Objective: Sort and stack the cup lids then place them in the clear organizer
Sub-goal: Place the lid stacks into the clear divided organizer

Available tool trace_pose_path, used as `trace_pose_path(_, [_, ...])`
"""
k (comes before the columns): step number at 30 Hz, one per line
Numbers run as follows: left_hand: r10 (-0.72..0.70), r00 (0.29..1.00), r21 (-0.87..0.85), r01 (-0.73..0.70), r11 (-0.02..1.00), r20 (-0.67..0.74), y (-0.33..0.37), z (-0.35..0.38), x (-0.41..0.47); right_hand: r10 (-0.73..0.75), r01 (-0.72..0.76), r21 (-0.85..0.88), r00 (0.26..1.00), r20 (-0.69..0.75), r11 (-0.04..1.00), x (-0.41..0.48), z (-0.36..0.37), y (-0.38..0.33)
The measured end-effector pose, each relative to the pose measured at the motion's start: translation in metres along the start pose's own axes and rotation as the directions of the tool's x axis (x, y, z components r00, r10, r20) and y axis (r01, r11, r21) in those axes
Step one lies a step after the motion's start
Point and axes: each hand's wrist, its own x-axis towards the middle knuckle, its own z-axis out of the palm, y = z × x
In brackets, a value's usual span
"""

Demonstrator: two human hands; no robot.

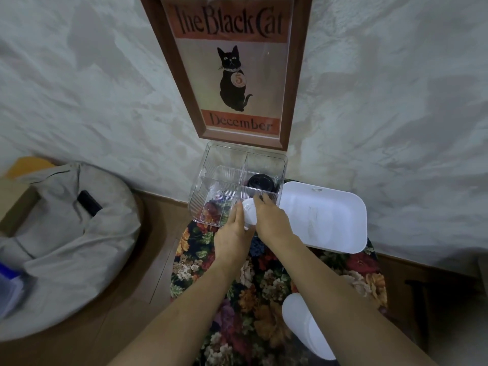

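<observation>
clear organizer (203, 180), white lid stack (250, 214) on edge at its front-right compartment, black lids (260, 181) back-right

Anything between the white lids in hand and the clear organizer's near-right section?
Nothing visible. The white lids, between left hand and right hand, are at the clear organizer's near-right section; black lids sit behind the divider, far-right. Hands hide part of it.
</observation>
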Motion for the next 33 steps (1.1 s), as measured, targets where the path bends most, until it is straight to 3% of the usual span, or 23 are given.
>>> trace_pose_path(4, [-0.04,0.998,0.089,0.036,0.995,0.05,0.004,-0.005,0.005,0.018,-0.03,0.14,0.996,0.086,0.99,-0.019,0.007,-0.002])
trace_pose_path(11, [0.024,0.994,0.135,-0.039,0.99,0.11,-0.002,-0.018,0.002,0.023,-0.061,0.277,0.99,0.138,0.959,-0.015,0.011,-0.001])
trace_pose_path(15, [0.071,0.988,0.165,-0.094,0.982,0.141,-0.013,-0.018,-0.003,0.02,-0.057,0.307,0.992,0.121,0.95,-0.008,0.013,0.0])
trace_pose_path(20, [0.097,0.964,0.32,-0.177,0.931,0.249,-0.016,-0.025,-0.003,0.051,-0.096,0.384,0.991,0.126,0.918,0.001,0.018,-0.003])
trace_pose_path(26, [0.135,0.95,0.373,-0.237,0.897,0.28,-0.015,-0.034,0.007,0.137,-0.134,0.494,0.99,0.032,0.859,0.0,0.037,-0.01])
trace_pose_path(33, [0.291,0.934,0.246,-0.337,0.909,0.206,-0.04,-0.034,0.003,0.359,-0.194,0.771,0.932,-0.048,0.606,-0.003,0.038,-0.023])
